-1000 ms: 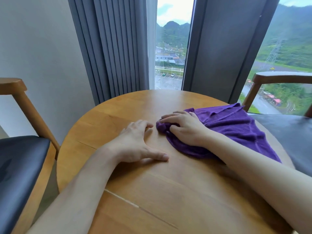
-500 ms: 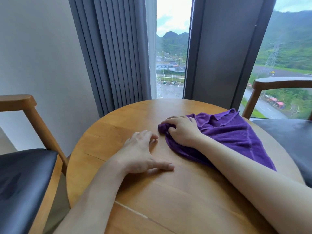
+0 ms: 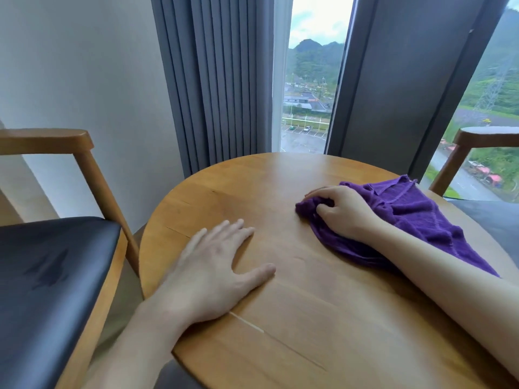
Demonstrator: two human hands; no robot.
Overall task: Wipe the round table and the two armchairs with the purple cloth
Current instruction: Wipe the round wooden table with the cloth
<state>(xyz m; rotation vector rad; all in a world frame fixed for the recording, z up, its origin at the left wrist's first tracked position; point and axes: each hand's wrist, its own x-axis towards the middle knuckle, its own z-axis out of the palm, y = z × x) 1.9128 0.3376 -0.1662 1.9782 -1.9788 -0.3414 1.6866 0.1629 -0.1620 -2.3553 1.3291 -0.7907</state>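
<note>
Here the cloth (image 3: 398, 220) lies bunched on the table (image 3: 280, 186), toward its right edge. Right hand (image 3: 341, 213) sits on the cloth's left end, fingers curled, clutching the fabric. Left hand (image 3: 209, 272) lies flat on the table left of the cloth, fingers spread, holding nothing, well apart from it. One armchair (image 3: 53, 265) stands left of the table, another armchair (image 3: 460, 153) right of it. Curtain (image 3: 213, 80) hangs behind the table.
</note>
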